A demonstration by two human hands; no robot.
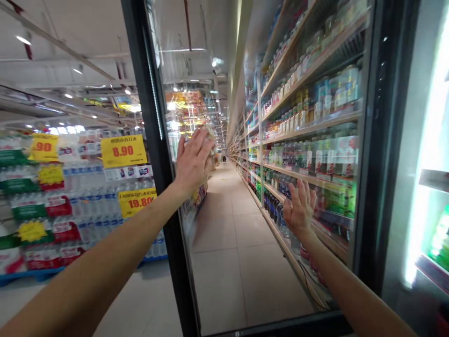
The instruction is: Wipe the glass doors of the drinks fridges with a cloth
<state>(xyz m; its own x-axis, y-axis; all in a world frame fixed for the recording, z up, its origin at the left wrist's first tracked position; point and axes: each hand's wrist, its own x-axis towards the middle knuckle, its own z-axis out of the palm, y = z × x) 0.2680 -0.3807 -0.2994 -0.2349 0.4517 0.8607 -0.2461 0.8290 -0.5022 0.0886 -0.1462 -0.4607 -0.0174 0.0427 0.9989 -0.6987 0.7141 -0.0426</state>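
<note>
An open glass cooler door (224, 281) with a black frame stands in front of me. My left hand (192, 161) lies against the glass near the left side of the frame. Beyond its fingers shows a pale, crumpled cloth (211, 140), pressed between palm and glass; most of it is hidden. My right hand (300, 206) is lower and to the right, in front of the glass, fingers stretched and apart, holding nothing. Whether it touches the pane I cannot tell.
Shelves of bottled drinks (312, 112) show in the glass at right. At far right is the lit cooler interior (435, 187). Stacked packs of bottled water (91, 210) with yellow price signs (123, 150) stand at left on blue pallets. A tiled floor (224, 220) runs back.
</note>
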